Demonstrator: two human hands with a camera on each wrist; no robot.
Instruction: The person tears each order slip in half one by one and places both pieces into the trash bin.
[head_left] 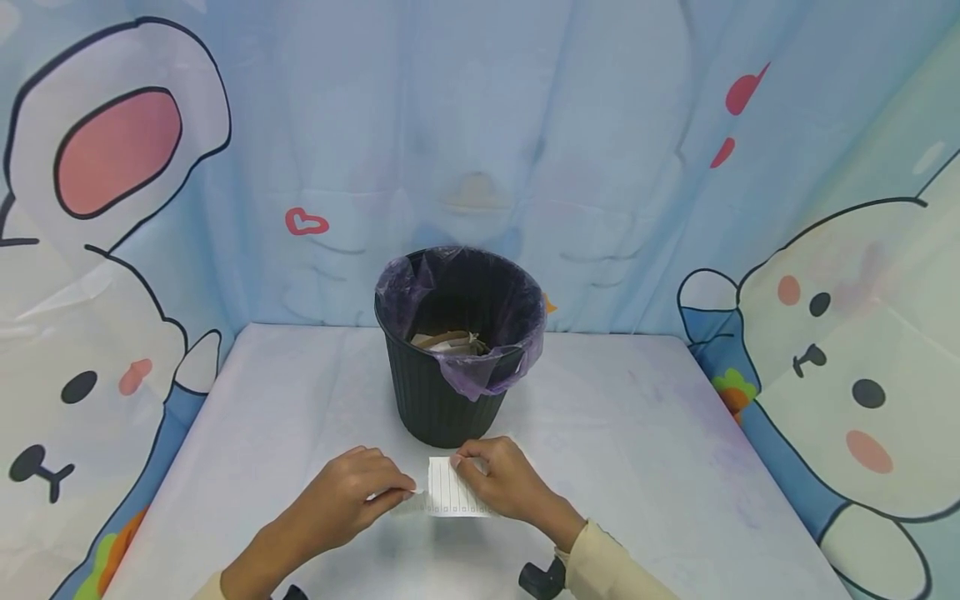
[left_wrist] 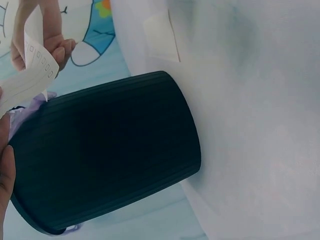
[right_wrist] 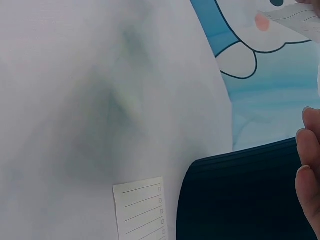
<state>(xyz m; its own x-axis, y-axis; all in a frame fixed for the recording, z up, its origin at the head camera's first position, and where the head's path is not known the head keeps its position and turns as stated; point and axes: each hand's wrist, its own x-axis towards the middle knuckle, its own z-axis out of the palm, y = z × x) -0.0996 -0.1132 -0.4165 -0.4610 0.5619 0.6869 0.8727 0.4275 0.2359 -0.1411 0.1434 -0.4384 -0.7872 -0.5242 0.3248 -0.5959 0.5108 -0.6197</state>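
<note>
Both hands are raised in front of the black bin (head_left: 457, 400). My right hand (head_left: 506, 483) pinches a white lined paper (head_left: 444, 492) with small boxes along its near edge. At the paper's left edge, the thumb and fingertips of my left hand (head_left: 360, 492) pinch a pale bit of paper. In the left wrist view the held paper (left_wrist: 30, 85) bends and curls between the hands; whether it is torn through, I cannot tell. A second lined sheet (right_wrist: 142, 210) lies on the table beside the bin's base.
A purple translucent bag (head_left: 480, 379) lines the bin, with crumpled scraps (head_left: 450, 342) inside. The white-covered table (head_left: 637, 433) extends to both sides. Behind it hangs a blue cartoon-print curtain (head_left: 337, 125). Dark wrist-worn pieces (head_left: 542, 579) show near the sleeves.
</note>
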